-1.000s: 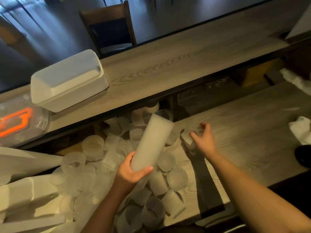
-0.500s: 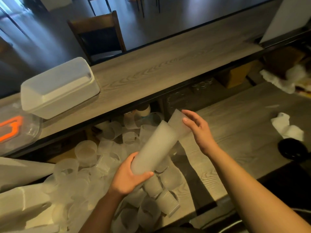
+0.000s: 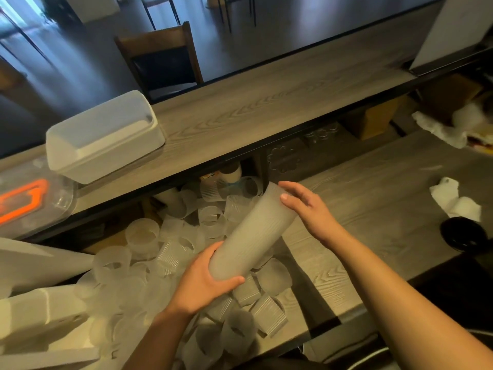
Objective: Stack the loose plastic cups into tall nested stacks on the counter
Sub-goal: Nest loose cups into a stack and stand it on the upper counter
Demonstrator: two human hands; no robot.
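Loose cups (image 3: pixel 170 252) lie heaped on the near left of the surface (image 3: pixel 373 209). Above them a nested stack (image 3: pixel 250 236) slants from near left to far right, the left hand (image 3: pixel 202 284) at its near end, the right hand (image 3: pixel 306 209) at its far end. A raised ledge (image 3: pixel 266 113) runs behind, carrying a lidded box (image 3: pixel 104 137) at left. Crumpled tissue (image 3: pixel 453 201) lies far right.

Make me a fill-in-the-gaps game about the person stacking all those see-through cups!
1. The left hand grips the ____ end of the cup stack.
2. The right hand touches the stack's ____ end.
3. The white box sits on the ____ shelf.
4. Loose cups lie ____ the held stack.

Missing words: bottom; top; upper; under
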